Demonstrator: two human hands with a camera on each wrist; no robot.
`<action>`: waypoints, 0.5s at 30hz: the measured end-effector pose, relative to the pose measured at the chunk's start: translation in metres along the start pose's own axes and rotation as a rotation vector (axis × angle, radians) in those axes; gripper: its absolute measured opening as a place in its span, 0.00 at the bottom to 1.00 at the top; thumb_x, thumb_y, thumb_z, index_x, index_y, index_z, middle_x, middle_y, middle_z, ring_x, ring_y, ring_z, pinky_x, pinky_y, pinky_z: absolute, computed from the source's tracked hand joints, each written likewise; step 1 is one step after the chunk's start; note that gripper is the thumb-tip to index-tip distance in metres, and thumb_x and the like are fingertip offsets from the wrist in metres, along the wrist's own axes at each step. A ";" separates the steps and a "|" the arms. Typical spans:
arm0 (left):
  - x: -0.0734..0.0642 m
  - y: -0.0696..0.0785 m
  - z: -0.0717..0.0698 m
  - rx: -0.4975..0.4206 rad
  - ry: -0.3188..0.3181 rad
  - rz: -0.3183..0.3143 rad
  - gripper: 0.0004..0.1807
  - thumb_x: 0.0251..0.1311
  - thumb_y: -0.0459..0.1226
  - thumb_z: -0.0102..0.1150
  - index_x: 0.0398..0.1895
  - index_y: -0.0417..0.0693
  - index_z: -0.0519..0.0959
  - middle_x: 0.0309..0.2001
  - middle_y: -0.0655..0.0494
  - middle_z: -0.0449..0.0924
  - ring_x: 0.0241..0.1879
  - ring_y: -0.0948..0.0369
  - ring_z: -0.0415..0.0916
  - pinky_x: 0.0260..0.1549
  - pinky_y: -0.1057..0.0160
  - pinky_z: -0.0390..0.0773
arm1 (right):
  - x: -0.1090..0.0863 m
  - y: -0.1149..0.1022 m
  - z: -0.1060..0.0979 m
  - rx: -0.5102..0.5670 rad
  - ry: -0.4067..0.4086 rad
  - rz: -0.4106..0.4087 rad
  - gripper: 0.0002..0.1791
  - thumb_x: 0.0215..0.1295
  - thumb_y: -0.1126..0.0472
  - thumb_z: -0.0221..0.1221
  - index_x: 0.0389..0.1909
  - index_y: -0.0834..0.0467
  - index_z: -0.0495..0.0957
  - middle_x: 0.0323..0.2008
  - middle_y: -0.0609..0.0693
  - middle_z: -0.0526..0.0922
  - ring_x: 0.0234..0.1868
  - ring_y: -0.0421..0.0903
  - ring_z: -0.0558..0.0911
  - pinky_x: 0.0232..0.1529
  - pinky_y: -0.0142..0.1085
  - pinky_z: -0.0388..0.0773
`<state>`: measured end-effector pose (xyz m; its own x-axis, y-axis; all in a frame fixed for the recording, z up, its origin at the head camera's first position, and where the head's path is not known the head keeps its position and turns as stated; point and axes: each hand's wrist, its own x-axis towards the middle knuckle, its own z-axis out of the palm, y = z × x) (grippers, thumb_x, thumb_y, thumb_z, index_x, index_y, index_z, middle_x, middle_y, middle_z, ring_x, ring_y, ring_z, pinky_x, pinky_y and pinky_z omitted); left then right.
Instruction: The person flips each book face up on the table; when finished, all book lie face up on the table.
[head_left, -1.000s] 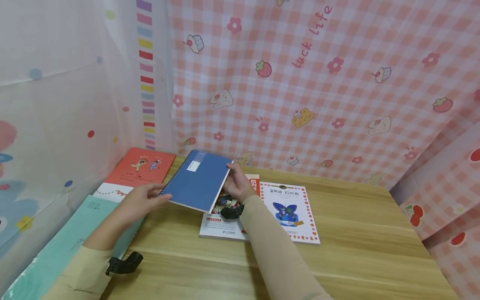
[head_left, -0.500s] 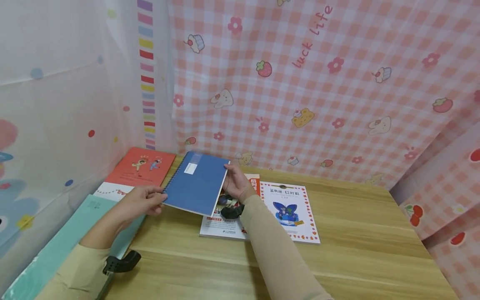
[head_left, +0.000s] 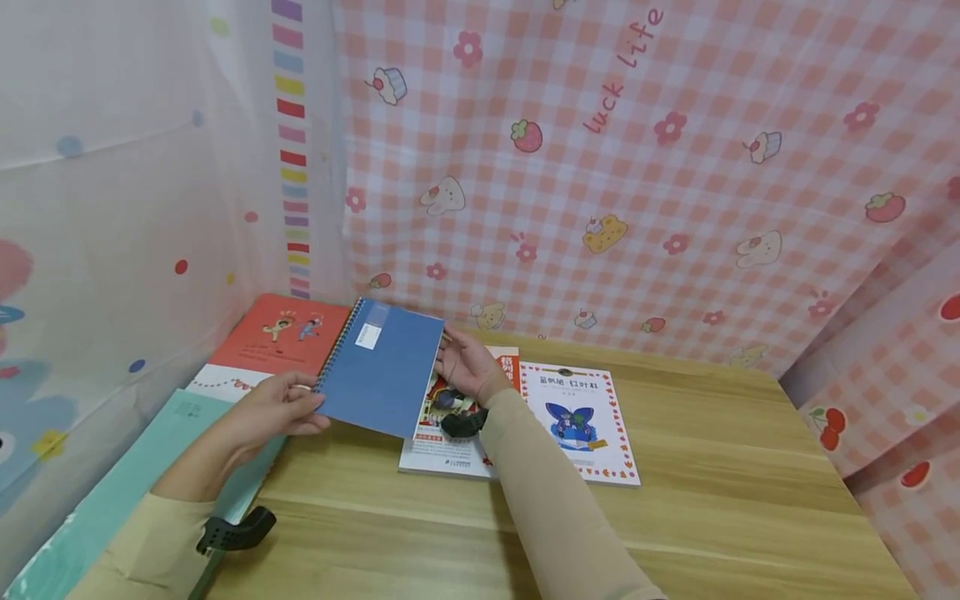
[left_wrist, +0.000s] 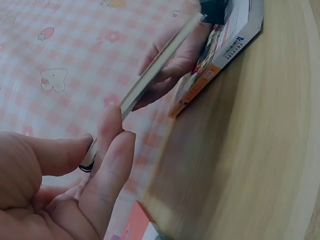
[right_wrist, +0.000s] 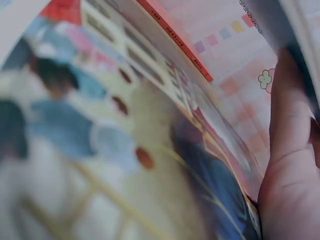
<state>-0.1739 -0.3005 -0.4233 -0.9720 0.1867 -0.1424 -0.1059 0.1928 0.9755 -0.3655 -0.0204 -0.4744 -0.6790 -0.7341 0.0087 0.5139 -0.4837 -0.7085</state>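
A blue spiral-bound notebook [head_left: 382, 367] is held tilted above the table, a white label near its top and its coil along the left side. My left hand [head_left: 266, 412] pinches the lower part of the coil edge between thumb and fingers; the left wrist view shows the notebook [left_wrist: 155, 70] nearly edge-on. At the opposite edge my right hand [head_left: 468, 367] holds the notebook, fingers partly hidden behind it. Beneath that hand lies a colourful picture-covered book [head_left: 450, 454], which fills much of the right wrist view.
A white book with a blue butterfly [head_left: 573, 425] lies right of the picture-covered book. Along the left wall are a red book [head_left: 288, 333] and a long teal book [head_left: 127, 492] on the wooden table [head_left: 712, 492]. A pink checked curtain [head_left: 600, 183] hangs behind.
The notebook has shifted left, its top now overlapping the red book in the head view. My left hand has moved slightly left with it; the right hand has stayed nearly in place.
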 end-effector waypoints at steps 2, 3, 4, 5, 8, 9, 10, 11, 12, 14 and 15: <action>0.000 -0.001 -0.001 -0.004 0.006 -0.005 0.32 0.78 0.33 0.48 0.71 0.19 0.48 0.47 0.38 0.78 0.40 0.59 0.86 0.45 0.61 0.85 | 0.000 0.001 -0.001 -0.014 0.011 0.009 0.18 0.86 0.54 0.33 0.37 0.53 0.68 0.32 0.44 0.72 0.30 0.41 0.70 0.34 0.32 0.71; 0.000 -0.002 -0.001 -0.003 0.010 -0.007 0.32 0.78 0.33 0.48 0.71 0.19 0.48 0.47 0.38 0.79 0.40 0.58 0.86 0.45 0.61 0.85 | 0.001 0.001 -0.001 -0.015 0.019 0.012 0.17 0.86 0.54 0.34 0.34 0.53 0.65 0.29 0.45 0.68 0.28 0.42 0.65 0.32 0.33 0.67; 0.000 -0.003 -0.002 -0.002 0.015 -0.010 0.31 0.78 0.32 0.47 0.71 0.19 0.48 0.46 0.39 0.79 0.40 0.58 0.86 0.44 0.61 0.85 | 0.001 0.001 -0.002 -0.018 0.023 0.015 0.17 0.86 0.55 0.34 0.32 0.53 0.62 0.27 0.45 0.63 0.27 0.43 0.60 0.31 0.34 0.62; 0.000 -0.003 -0.002 0.002 0.019 -0.013 0.31 0.78 0.32 0.47 0.71 0.19 0.48 0.46 0.38 0.79 0.40 0.58 0.86 0.44 0.61 0.85 | 0.001 0.001 -0.002 -0.019 0.024 0.019 0.17 0.85 0.55 0.35 0.31 0.53 0.60 0.26 0.46 0.59 0.27 0.44 0.56 0.31 0.35 0.59; -0.001 -0.004 -0.003 0.008 0.032 -0.026 0.31 0.78 0.32 0.46 0.71 0.18 0.48 0.47 0.36 0.79 0.40 0.58 0.86 0.44 0.61 0.85 | 0.001 0.001 -0.001 -0.023 0.032 0.033 0.13 0.85 0.57 0.35 0.44 0.54 0.68 0.28 0.46 0.56 0.29 0.45 0.52 0.34 0.38 0.53; -0.001 -0.004 -0.003 0.010 0.035 -0.030 0.31 0.78 0.32 0.46 0.71 0.18 0.47 0.48 0.35 0.78 0.40 0.58 0.86 0.44 0.61 0.85 | 0.000 0.001 -0.001 -0.027 0.036 0.040 0.15 0.85 0.57 0.35 0.54 0.55 0.69 0.30 0.47 0.54 0.31 0.45 0.50 0.36 0.39 0.51; -0.002 -0.005 -0.003 0.011 0.036 -0.032 0.31 0.78 0.31 0.45 0.71 0.18 0.47 0.50 0.34 0.77 0.40 0.59 0.86 0.43 0.61 0.85 | 0.000 0.001 0.000 -0.031 0.033 0.048 0.19 0.85 0.57 0.33 0.67 0.56 0.65 0.34 0.44 0.59 0.34 0.42 0.53 0.40 0.39 0.51; -0.002 -0.005 -0.003 0.013 0.039 -0.033 0.31 0.78 0.31 0.45 0.72 0.18 0.47 0.51 0.33 0.76 0.40 0.59 0.85 0.43 0.61 0.85 | 0.000 0.001 0.000 -0.028 0.037 0.059 0.25 0.85 0.56 0.33 0.76 0.59 0.55 0.41 0.44 0.66 0.40 0.39 0.59 0.43 0.37 0.52; -0.003 -0.005 -0.003 0.013 0.041 -0.035 0.31 0.79 0.31 0.44 0.72 0.17 0.46 0.51 0.33 0.75 0.40 0.60 0.85 0.43 0.61 0.85 | 0.001 0.002 0.000 -0.021 0.046 0.064 0.29 0.85 0.56 0.31 0.81 0.60 0.44 0.53 0.46 0.69 0.50 0.37 0.64 0.47 0.34 0.53; -0.003 -0.006 -0.003 0.017 0.046 -0.036 0.31 0.79 0.31 0.43 0.72 0.17 0.46 0.52 0.32 0.74 0.39 0.60 0.85 0.43 0.61 0.85 | 0.002 0.003 -0.001 0.002 0.078 0.061 0.32 0.85 0.56 0.32 0.81 0.60 0.35 0.78 0.54 0.50 0.77 0.43 0.50 0.71 0.32 0.52; -0.003 -0.007 -0.003 0.021 0.048 -0.036 0.31 0.79 0.31 0.43 0.72 0.17 0.46 0.52 0.32 0.73 0.39 0.59 0.85 0.43 0.61 0.85 | 0.003 0.004 -0.001 0.016 0.091 0.054 0.32 0.85 0.57 0.32 0.81 0.61 0.34 0.81 0.56 0.35 0.81 0.48 0.36 0.78 0.38 0.42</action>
<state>-0.1708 -0.3058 -0.4291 -0.9768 0.1325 -0.1682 -0.1367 0.2190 0.9661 -0.3662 -0.0239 -0.4775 -0.6945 -0.7134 -0.0935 0.5587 -0.4528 -0.6949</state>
